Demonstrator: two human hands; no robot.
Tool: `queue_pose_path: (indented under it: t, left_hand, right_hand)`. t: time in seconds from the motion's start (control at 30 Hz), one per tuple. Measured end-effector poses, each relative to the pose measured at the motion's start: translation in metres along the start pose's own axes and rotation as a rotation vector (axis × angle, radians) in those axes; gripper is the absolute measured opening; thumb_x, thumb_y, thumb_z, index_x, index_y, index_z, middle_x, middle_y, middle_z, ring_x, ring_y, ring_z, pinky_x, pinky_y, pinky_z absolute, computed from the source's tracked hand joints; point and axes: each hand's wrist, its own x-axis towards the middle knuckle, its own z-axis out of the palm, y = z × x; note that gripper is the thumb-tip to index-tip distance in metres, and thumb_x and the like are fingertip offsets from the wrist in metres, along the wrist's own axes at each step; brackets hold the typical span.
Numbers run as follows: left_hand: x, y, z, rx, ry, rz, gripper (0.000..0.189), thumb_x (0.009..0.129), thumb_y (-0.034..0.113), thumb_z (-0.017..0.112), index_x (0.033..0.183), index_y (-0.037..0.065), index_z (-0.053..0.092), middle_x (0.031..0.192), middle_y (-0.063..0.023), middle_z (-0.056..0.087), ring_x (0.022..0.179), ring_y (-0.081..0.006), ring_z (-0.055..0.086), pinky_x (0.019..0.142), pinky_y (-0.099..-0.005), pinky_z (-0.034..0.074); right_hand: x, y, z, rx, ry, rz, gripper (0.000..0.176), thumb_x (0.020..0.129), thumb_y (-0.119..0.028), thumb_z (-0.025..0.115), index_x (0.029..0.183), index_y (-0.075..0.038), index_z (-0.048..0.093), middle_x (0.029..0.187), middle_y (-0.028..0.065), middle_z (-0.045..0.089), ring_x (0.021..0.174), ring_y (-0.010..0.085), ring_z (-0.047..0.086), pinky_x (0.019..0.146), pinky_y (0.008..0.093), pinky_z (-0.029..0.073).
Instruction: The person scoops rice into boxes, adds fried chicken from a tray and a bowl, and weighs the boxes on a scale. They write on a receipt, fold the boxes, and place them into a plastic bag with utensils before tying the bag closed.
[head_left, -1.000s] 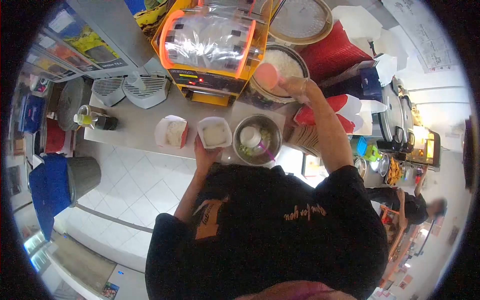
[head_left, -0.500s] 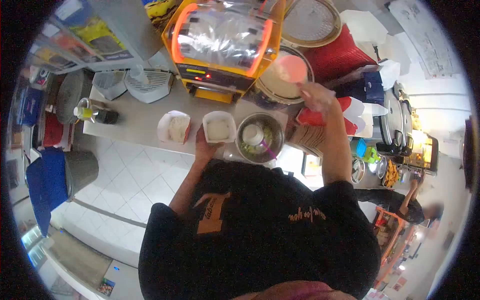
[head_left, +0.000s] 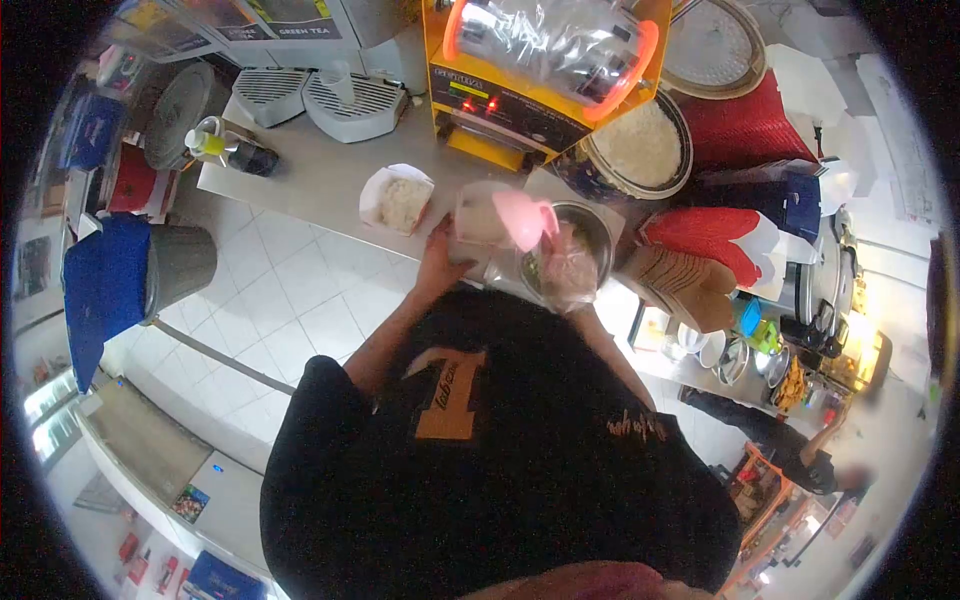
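Observation:
My left hand (head_left: 440, 262) grips the near left side of a white paper box (head_left: 482, 215) on the counter. My right hand (head_left: 568, 262), in a clear plastic glove and blurred by motion, is closed on a pink scoop (head_left: 524, 220). The scoop is tilted at the right edge of the box, partly covering it. Under my right hand is a metal bowl (head_left: 602, 235) with something green inside, mostly hidden. A second box (head_left: 398, 202) filled with rice stands to the left. Behind my right hand, an open pot (head_left: 642, 150) holds rice.
A yellow sealing machine (head_left: 510, 118) stands at the back. Stacked red boxes (head_left: 695, 240) and brown cartons (head_left: 680, 285) are at the right. A bottle (head_left: 207, 143) and drink dispenser trays (head_left: 355, 108) are at the left. Another person (head_left: 780, 440) stands at the far right.
My right hand has moved with the scoop from the rice pot down and left to the box. The view has shifted, so the counter items appear farther right. My left hand stays at the box.

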Motion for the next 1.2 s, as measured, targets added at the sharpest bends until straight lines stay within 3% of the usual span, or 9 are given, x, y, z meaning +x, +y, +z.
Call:
queue_pose_path:
  t: [0.13,0.3,0.37,0.43,0.6,0.77,0.93,1.03,1.2]
  left_hand:
    - [-0.019,-0.01,-0.004,0.051,0.051,-0.013,0.099,0.063,0.014,0.087,0.144,-0.001,0.031,0.14,-0.0222,0.045,0.128,-0.0364,0.046,0.107,-0.0423,0.04]
    - [-0.05,-0.022,0.003,-0.119,0.117,-0.107,0.096,0.063,0.017,0.087,0.142,-0.003,0.036,0.137,-0.0233,0.048,0.122,-0.0387,0.05,0.103,-0.0442,0.043]
    - [-0.062,-0.011,-0.002,-0.075,0.116,-0.173,0.098,0.063,0.02,0.089,0.143,0.0,0.036,0.135,-0.0217,0.05,0.119,-0.0365,0.052,0.098,-0.0438,0.046]
    - [-0.073,-0.008,-0.005,-0.057,0.109,-0.238,0.1,0.064,0.021,0.09,0.145,0.003,0.033,0.136,-0.0195,0.049,0.119,-0.0346,0.053,0.094,-0.0452,0.048]
    - [-0.088,-0.006,-0.017,-0.003,0.135,-0.366,0.107,0.064,0.022,0.09,0.148,0.006,0.026,0.142,-0.0161,0.045,0.123,-0.0342,0.05,0.088,-0.0477,0.051]
    - [-0.07,0.061,-0.037,-0.138,-0.111,-0.311,0.036,0.082,0.013,0.076,0.113,-0.002,0.064,0.092,-0.0113,0.072,0.085,-0.0211,0.069,0.078,-0.0332,0.054]
    - [0.035,0.225,-0.011,-0.531,-0.63,0.052,0.058,0.095,0.026,0.061,0.144,0.003,0.04,0.146,-0.015,0.045,0.132,-0.0218,0.044,0.11,-0.0352,0.034]
    - [0.126,0.252,0.071,-0.814,-0.118,-0.395,0.076,0.1,0.05,0.042,0.153,0.003,0.015,0.157,-0.0139,0.022,0.144,-0.0237,0.021,0.117,-0.0364,0.017]
    - [0.178,0.231,0.125,-1.078,-0.026,-0.164,0.081,0.097,0.064,0.032,0.154,0.007,0.017,0.158,-0.0102,0.019,0.146,-0.0242,0.017,0.118,-0.0388,0.013]
  right_hand:
    - [0.005,0.041,-0.014,-0.055,0.494,-0.482,0.038,0.093,-0.008,0.05,0.127,0.007,0.045,0.089,0.024,0.06,0.075,0.0373,0.059,0.064,0.0497,0.046]
    - [0.121,0.107,-0.1,0.404,0.984,-0.239,0.039,0.092,-0.014,0.06,0.129,-0.006,0.049,0.104,0.0209,0.06,0.087,0.0332,0.06,0.076,0.0428,0.048]
    - [0.147,0.045,-0.213,-0.408,1.176,-0.267,0.041,0.094,-0.026,0.055,0.128,-0.004,0.05,0.117,0.02,0.058,0.101,0.035,0.057,0.086,0.0485,0.045]
    - [0.217,0.025,-0.285,0.433,1.017,-0.118,0.05,0.097,-0.042,0.043,0.126,-0.002,0.052,0.124,0.0218,0.057,0.112,0.0356,0.057,0.092,0.048,0.045]
    - [0.35,0.043,-0.367,0.466,0.769,-0.256,0.061,0.097,-0.052,0.043,0.116,0.004,0.058,0.109,0.0224,0.067,0.098,0.0268,0.066,0.082,0.0413,0.05]
    - [0.327,0.043,-0.363,0.324,0.775,-0.217,0.062,0.097,-0.053,0.044,0.116,0.004,0.057,0.109,0.0202,0.068,0.094,0.0256,0.068,0.08,0.0392,0.051]
    - [0.293,0.029,-0.344,0.116,0.808,-0.181,0.052,0.097,-0.045,0.041,0.119,-0.002,0.057,0.12,0.0274,0.06,0.113,0.0441,0.056,0.095,0.0525,0.044]
    - [0.279,0.018,-0.35,-0.039,0.723,-0.082,0.051,0.097,-0.044,0.039,0.124,-0.003,0.054,0.122,0.027,0.059,0.114,0.0447,0.055,0.096,0.0526,0.043]
    - [0.271,0.03,-0.353,-0.033,0.684,-0.112,0.051,0.098,-0.042,0.038,0.129,-0.003,0.05,0.123,0.0272,0.058,0.117,0.0459,0.053,0.099,0.0512,0.042]
